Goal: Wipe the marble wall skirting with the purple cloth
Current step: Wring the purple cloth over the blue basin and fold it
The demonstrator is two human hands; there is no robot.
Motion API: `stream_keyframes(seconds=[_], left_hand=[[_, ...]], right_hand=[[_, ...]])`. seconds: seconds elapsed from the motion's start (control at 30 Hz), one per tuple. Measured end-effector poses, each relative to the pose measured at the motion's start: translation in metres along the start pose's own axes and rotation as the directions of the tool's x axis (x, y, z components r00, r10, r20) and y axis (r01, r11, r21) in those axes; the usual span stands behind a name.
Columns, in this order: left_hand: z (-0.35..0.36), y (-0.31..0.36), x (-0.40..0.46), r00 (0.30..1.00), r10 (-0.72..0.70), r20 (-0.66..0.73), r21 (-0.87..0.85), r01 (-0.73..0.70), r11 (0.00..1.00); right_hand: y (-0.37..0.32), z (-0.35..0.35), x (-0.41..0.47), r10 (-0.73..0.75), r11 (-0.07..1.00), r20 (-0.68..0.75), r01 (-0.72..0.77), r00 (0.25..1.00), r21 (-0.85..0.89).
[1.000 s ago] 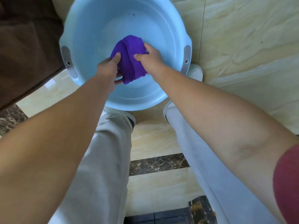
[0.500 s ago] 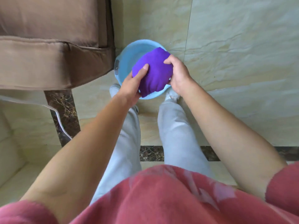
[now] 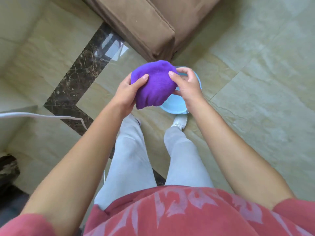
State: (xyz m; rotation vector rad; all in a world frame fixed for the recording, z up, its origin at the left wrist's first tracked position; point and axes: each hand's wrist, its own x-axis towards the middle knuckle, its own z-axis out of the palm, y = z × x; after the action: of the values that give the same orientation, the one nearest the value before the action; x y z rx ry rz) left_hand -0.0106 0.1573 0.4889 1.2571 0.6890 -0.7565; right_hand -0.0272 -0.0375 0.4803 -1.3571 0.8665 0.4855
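Observation:
The purple cloth (image 3: pixel 154 84) is bunched into a rounded bundle and held up in front of me, over the floor. My left hand (image 3: pixel 127 92) grips its left side with the thumb on top. My right hand (image 3: pixel 186 86) grips its right side, thumb pressed on the cloth. Beige marble wall and skirting surfaces (image 3: pixel 20 48) fill the left of the view, beside a dark marble band (image 3: pixel 80 70) in the floor.
A light blue basin (image 3: pixel 177 106) sits on the floor under the cloth, by my feet. A brown sofa (image 3: pixel 144 23) stands just beyond it. A white cable (image 3: pixel 39 115) runs across the floor at the left. Beige floor tiles (image 3: pixel 255 82) spread to the right.
Both hands lifted the cloth out of the basin and up toward me. The view pulled back and turned, so the basin now looks small below and the sofa lies at the top.

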Motion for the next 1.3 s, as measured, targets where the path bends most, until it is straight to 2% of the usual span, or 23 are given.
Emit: stream_keyframes(seconds=[0.1,0.17,0.27,0.4,0.57,0.77,0.9,1.03,1.13,1.2,1.3], left_hand=[[-0.060,0.017,-0.012,0.996,0.039,-0.084,-0.159,-0.052,0.986],[-0.079,0.023,-0.013,0.994,0.050,-0.100,-0.250,-0.073,0.965],[-0.137,0.046,-0.012,0.991,0.052,-0.125,-0.359,-0.094,0.929],[-0.204,0.083,-0.006,0.988,0.022,-0.152,-0.402,-0.082,0.912],[-0.293,0.131,0.011,0.962,0.001,-0.273,-0.416,-0.119,0.901],[-0.357,0.176,0.044,0.959,0.049,-0.280,-0.504,-0.191,0.842],[-0.384,0.208,0.076,0.975,0.062,-0.214,-0.488,-0.162,0.858],[-0.410,0.248,0.117,0.956,0.024,-0.293,-0.488,-0.171,0.856],[-0.434,0.273,0.152,0.945,0.018,-0.327,-0.507,-0.192,0.840],[-0.451,0.290,0.177,0.938,0.024,-0.346,-0.495,-0.204,0.844],[-0.469,0.299,0.210,0.911,0.008,-0.412,-0.340,-0.162,0.927]], right_hand=[[-0.018,0.061,-0.005,-0.050,0.984,0.012,0.051,0.999,-0.172],[-0.028,0.084,-0.005,-0.016,0.988,0.100,0.032,0.995,-0.154],[-0.041,0.160,-0.011,0.068,0.989,0.255,-0.031,0.964,-0.147],[-0.048,0.255,-0.010,0.056,0.990,0.304,-0.014,0.951,-0.141],[-0.066,0.364,0.006,-0.025,0.980,0.334,0.089,0.942,-0.178],[-0.097,0.445,0.053,0.004,0.979,0.334,0.065,0.943,-0.194],[-0.121,0.485,0.101,0.049,0.983,0.313,0.010,0.949,-0.185],[-0.153,0.534,0.143,0.069,0.976,0.355,0.011,0.932,-0.218],[-0.177,0.563,0.177,0.092,0.973,0.481,0.023,0.872,-0.228],[-0.193,0.587,0.204,0.137,0.952,0.545,0.043,0.827,-0.304],[-0.195,0.609,0.242,0.060,0.879,0.485,0.184,0.872,-0.440]])
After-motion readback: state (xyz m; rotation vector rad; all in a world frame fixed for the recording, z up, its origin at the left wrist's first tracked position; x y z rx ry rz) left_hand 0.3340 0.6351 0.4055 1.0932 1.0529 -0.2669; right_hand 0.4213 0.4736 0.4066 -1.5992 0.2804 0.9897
